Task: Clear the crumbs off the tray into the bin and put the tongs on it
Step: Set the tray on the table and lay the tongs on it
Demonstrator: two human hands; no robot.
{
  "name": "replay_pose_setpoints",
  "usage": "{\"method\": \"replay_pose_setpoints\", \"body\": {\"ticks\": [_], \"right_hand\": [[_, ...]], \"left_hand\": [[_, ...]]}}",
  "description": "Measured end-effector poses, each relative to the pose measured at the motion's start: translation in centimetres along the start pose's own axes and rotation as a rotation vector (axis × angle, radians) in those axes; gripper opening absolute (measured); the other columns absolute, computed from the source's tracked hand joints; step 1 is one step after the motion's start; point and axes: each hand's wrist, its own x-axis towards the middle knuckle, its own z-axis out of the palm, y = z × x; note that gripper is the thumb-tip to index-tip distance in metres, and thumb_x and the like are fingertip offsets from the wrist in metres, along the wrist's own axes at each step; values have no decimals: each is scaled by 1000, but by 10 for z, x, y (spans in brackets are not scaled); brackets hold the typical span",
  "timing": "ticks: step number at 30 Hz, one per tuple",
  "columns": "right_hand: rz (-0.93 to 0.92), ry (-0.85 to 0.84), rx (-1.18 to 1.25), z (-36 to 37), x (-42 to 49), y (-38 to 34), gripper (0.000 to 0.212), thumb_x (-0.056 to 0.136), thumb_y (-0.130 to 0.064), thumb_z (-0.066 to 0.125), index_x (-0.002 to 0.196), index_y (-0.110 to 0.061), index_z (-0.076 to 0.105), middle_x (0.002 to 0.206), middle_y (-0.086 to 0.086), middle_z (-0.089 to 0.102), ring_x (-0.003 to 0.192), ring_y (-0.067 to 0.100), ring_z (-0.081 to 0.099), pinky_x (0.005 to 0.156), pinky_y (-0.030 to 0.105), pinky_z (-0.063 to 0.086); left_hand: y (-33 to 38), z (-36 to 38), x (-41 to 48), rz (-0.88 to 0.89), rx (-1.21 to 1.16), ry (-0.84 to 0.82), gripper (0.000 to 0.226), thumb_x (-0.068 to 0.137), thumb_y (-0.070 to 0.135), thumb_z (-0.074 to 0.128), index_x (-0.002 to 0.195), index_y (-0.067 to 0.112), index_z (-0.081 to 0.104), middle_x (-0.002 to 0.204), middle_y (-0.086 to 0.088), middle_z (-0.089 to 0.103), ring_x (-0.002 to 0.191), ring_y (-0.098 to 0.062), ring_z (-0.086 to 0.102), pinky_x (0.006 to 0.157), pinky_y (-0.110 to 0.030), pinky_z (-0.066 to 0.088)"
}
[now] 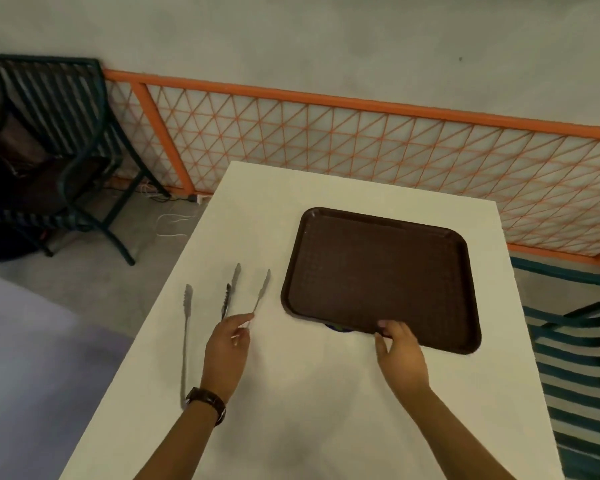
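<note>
A dark brown tray [381, 271] lies flat on the white table [291, 393], right of centre; I see no crumbs on it. My right hand [397, 344] grips its near rim, fingers curled over the edge. Left of the tray lie metal tongs [260, 292], arms pointing away from me. My left hand [227, 344] rests over their near ends, thumb and forefinger touching one arm. A second pair of tongs [187, 327] lies along the table's left edge. No bin is in view.
A dark metal chair [59, 140] stands on the floor at the far left. An orange mesh barrier [361, 140] runs behind the table. Another slatted chair [579, 358] stands close to the table's right side. Something small and dark [338, 329] peeks out under the tray's near rim.
</note>
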Motion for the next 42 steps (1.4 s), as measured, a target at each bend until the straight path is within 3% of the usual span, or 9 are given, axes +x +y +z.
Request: {"method": "replay_pose_setpoints", "body": {"ticks": [4,12,18,23,27,30,35,38,42], "right_hand": [[-121,-257,25,68,-28,-71,30,91,-25,55,120,-16,56,115,2,59,106,19,57,85,20,37],[-133,-472,32,151,-44,-166,50,88,-41,57,131,-21,40,126,4,44,108,24,56,84,33,49],[-57,-571,-219,179,-52,-178,62,69,-63,66,103,-12,54,112,4,47,101,24,53,79,36,50],[76,-569,-154,176,-50,-170,71,51,-71,73,83,-10,58,87,3,62,76,16,62,60,24,46],[137,-554,-146,167,-46,-161,48,68,-47,77,83,-7,54,71,5,66,54,13,59,52,22,49],[59,-524,-191,160,-45,-160,54,72,-36,73,109,-10,42,89,9,64,72,22,64,63,30,54],[68,-445,-107,153,-46,-164,98,80,-33,67,147,-15,-2,102,5,59,84,21,62,64,28,51],[84,-390,-72,147,-45,-162,85,84,-28,63,148,-8,10,137,12,45,117,27,51,93,34,47],[0,-373,-87,131,-44,-152,71,89,-23,57,146,-10,18,144,9,37,125,25,45,99,30,40]], "left_hand": [[-24,-42,-30,-52,-10,113,39,87,-4,48,96,30,63,101,1,61,90,-9,58,82,-19,46],[-60,-93,-59,-160,15,273,35,89,0,46,98,29,63,104,9,58,91,-2,53,73,-3,37],[-88,-112,-74,-213,15,300,34,89,-1,47,101,28,63,108,8,58,92,4,53,77,-5,37],[-90,-113,-73,-226,-15,302,41,90,0,46,94,38,59,104,14,56,90,7,51,77,0,38],[-92,-110,-69,-234,5,288,32,90,2,48,103,28,61,112,5,56,89,6,51,81,-8,35],[-98,-102,-64,-263,1,252,35,87,7,56,114,28,54,121,0,53,97,-10,54,92,-22,46],[-100,-75,-47,-424,127,68,87,76,36,70,144,14,19,144,-10,32,132,-29,33,108,-42,31],[-95,-58,-35,-429,335,47,101,73,49,68,145,10,9,144,-14,28,131,-32,31,104,-44,32],[-94,-42,-21,-395,412,87,94,77,42,65,145,7,10,139,-16,31,125,-32,34,101,-42,34]]}}
